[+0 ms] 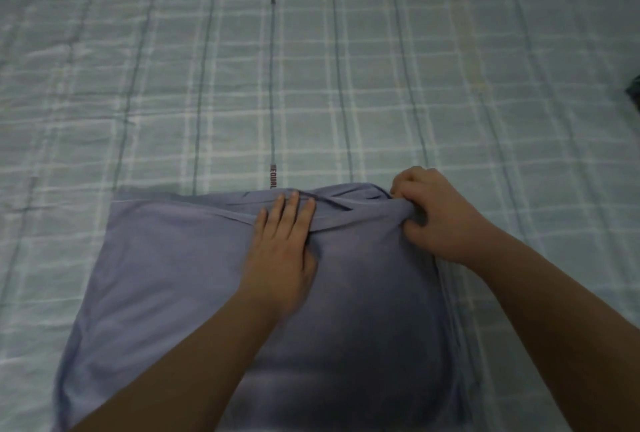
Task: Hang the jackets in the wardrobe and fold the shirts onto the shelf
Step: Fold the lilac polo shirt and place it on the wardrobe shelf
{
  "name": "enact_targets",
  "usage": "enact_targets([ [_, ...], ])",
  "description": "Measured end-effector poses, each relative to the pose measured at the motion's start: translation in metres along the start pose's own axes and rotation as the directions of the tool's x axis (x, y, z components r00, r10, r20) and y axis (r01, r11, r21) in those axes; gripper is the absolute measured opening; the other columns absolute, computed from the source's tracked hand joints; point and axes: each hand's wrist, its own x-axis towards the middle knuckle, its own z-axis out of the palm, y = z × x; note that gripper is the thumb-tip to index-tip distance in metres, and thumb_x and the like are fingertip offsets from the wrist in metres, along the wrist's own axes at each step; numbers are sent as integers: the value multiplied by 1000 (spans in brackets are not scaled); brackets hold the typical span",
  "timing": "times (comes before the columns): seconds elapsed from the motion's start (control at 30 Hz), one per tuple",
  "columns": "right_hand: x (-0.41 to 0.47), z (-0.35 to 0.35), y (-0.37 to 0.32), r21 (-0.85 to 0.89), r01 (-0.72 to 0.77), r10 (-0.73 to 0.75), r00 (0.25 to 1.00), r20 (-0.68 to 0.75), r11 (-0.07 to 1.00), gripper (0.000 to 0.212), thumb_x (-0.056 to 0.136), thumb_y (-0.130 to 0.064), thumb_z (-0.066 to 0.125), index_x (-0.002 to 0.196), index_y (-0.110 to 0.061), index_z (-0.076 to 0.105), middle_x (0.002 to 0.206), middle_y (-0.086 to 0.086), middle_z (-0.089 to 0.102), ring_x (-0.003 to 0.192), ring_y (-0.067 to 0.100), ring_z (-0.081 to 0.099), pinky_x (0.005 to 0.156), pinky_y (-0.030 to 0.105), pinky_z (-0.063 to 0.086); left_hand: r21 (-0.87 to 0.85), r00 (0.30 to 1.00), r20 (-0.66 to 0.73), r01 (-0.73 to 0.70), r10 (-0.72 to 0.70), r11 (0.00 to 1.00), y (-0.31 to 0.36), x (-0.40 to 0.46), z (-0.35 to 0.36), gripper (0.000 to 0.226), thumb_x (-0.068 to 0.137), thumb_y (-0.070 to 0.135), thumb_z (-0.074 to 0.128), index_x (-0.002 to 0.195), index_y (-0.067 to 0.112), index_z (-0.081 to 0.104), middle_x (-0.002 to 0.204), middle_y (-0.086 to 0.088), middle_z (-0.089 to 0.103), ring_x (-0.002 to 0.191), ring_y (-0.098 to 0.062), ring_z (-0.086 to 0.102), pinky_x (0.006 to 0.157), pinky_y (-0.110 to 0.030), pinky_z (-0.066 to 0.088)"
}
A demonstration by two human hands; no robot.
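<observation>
Two bare forearms reach in from the near edge over a blue-grey shirt (pixel 166 275), which lies spread flat on the bed (pixel 346 67). The left hand (pixel 282 248) rests palm down on the shirt near its far edge, fingers straight and close together, pressing the cloth flat. Just to its right, the right hand (pixel 434 215) is curled at the shirt's far right corner, its fingers and thumb pinching a bunched fold of the fabric and drawing it up slightly. Between the two hands, creases run across the cloth from the gathered corner toward the left hand's fingertips. To the left of the left hand the shirt lies smooth out to its far left corner. Beyond both hands stretches the pale green checked sheet. Far to the right of the right hand, a dark thing (pixel 634 88) pokes in at the frame's edge, too cut off to identify.
</observation>
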Motion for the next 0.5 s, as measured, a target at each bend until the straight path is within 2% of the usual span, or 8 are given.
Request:
enact_targets([
  [0.07, 0, -3, 1, 199, -8, 8, 1000, 0, 980, 18, 70, -1, 60, 83, -11, 66, 100, -3, 66, 90, 8, 58, 85, 21, 42, 10, 1000, 2, 1, -1, 1000, 1, 3, 0, 74, 87, 36, 34, 157, 22, 13, 164, -5, 13, 151, -25, 8, 122, -49, 10],
  [0.13, -1, -10, 4, 471, -200, 161, 979, 122, 859, 24, 75, 12, 64, 78, -12, 66, 82, -2, 68, 78, 6, 62, 72, 26, 47, -2, 1000, 0, -1, 1, 1000, 3, 7, -2, 80, 83, 35, 40, 157, 24, 12, 164, -5, 12, 151, -26, 7, 122, -49, 10],
  [0.2, 1, -16, 8, 627, -280, 189, 960, 208, 727, 29, 73, 12, 65, 71, -16, 62, 73, 2, 61, 71, 9, 57, 63, 26, 43, -9, 1000, 16, -5, 5, 1000, 3, 13, -4, 84, 80, 34, 43, 157, 27, 10, 164, -4, 11, 151, -26, 5, 122, -49, 7],
  [0.33, 8, -24, 8, 831, -339, 164, 941, 296, 441, 24, 67, 7, 62, 72, -16, 57, 79, 15, 56, 72, 20, 54, 59, 26, 40, -28, 999, 47, 6, -5, 1000, 2, 23, -4, 85, 78, 38, 39, 157, 29, 8, 164, -4, 12, 151, -27, 5, 122, -48, 6],
  [0.37, 9, -26, 12, 812, -375, 177, 927, 330, 448, 23, 69, 8, 62, 74, -14, 55, 73, 11, 55, 66, 16, 54, 55, 22, 40, -27, 998, 55, 9, -7, 1000, 2, 25, -4, 85, 78, 40, 38, 157, 29, 7, 164, -4, 11, 151, -27, 5, 122, -48, 6],
  [0.4, 11, -28, 17, 742, -402, 197, 915, 353, 536, 24, 71, 8, 64, 74, -14, 53, 66, 4, 55, 60, 10, 52, 52, 19, 39, -26, 998, 61, 10, -9, 1000, 2, 26, -4, 85, 78, 40, 39, 156, 30, 7, 165, -4, 9, 151, -27, 3, 122, -48, 5],
  [0.47, 14, -31, 28, 456, -358, 210, 916, 342, 815, 24, 72, -2, 67, 73, -21, 52, 64, -5, 53, 59, 6, 47, 55, 21, 37, -32, 998, 59, 6, -4, 999, 2, 27, -4, 85, 79, 40, 40, 157, 30, 7, 165, -5, 7, 152, -27, 1, 122, -48, 6],
  [0.5, 15, -31, 33, 310, -310, 215, 928, 305, 899, 22, 72, -9, 67, 74, -24, 52, 67, -5, 54, 61, 9, 47, 59, 25, 37, -38, 999, 53, 8, -5, 999, 3, 27, -4, 85, 80, 40, 40, 157, 30, 7, 165, -6, 7, 152, -27, 0, 122, -48, 6],
])
